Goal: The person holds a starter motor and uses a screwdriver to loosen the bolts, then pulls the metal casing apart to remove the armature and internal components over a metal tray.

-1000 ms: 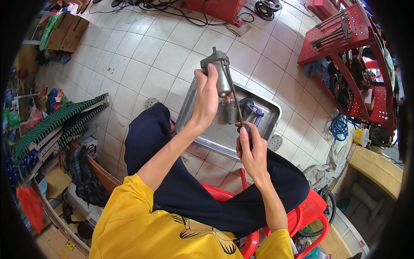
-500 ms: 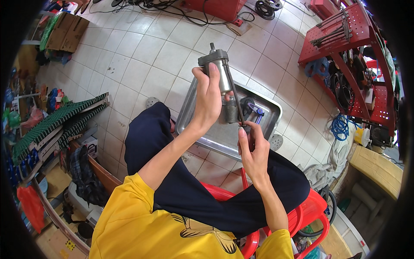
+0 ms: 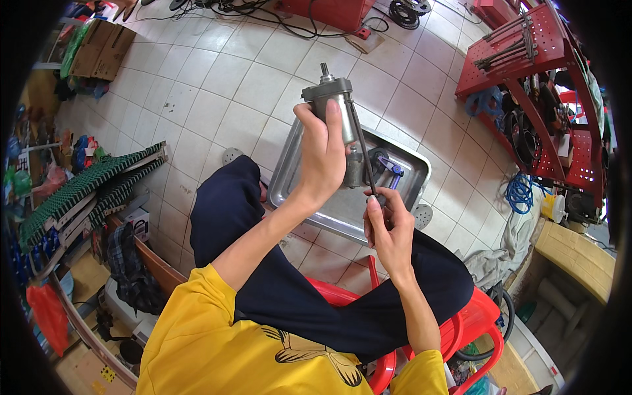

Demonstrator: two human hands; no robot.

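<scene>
My left hand (image 3: 321, 148) is wrapped round a silver electric motor (image 3: 339, 122), held upright above the tray with its splined shaft pointing up. The thumb lies along the motor's metal side. A long, thin, dark-shafted tool (image 3: 364, 148) slants along the motor's right side, its upper end at the dark end cap. My right hand (image 3: 390, 227) pinches the tool's lower end, and the fingers hide most of its grip. Below, a metal tray (image 3: 282, 183) holds a grey cylindrical part (image 3: 354, 170), a dark ring-like part (image 3: 377, 160) and a blue-purple piece (image 3: 395, 169).
A red perforated tool rack (image 3: 490, 62) with several long wrenches stands at the right, near a coiled blue hose (image 3: 520, 194). Black cables (image 3: 263, 14) cross the tiled floor at the back. Green-black striped panels (image 3: 99, 187) lean at the left. A red plastic chair (image 3: 477, 316) is under me.
The motor and my left hand have shifted very slightly, with the thumb a little further right. My right fingers have turned slightly on the tool's lower end.
</scene>
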